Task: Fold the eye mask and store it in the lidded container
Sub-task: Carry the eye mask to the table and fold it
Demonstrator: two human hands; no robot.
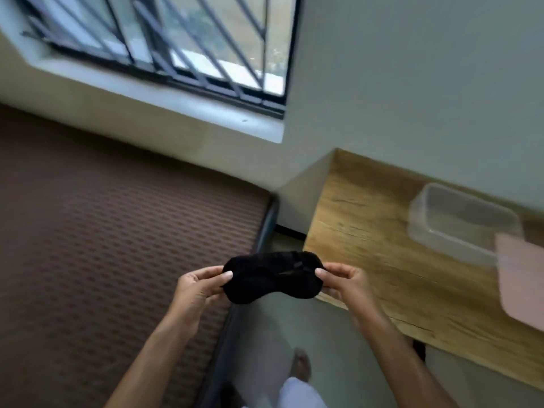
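A black eye mask (pixel 272 276) is stretched flat in the air between both hands, over the gap between bed and table. My left hand (pixel 197 285) pinches its left end. My right hand (pixel 346 282) pinches its right end. A clear plastic container (pixel 459 222) stands open on the wooden table to the right, well apart from the mask. Its pale pink lid (pixel 518 275) lies beside it at the right edge of the view, partly cut off.
A wooden table (pixel 368 231) fills the right side against a grey wall. A bed with a brown patterned mattress (pixel 103 245) lies on the left under a barred window (pixel 176 45). My leg and bare foot (pixel 301 366) stand on the grey floor between them.
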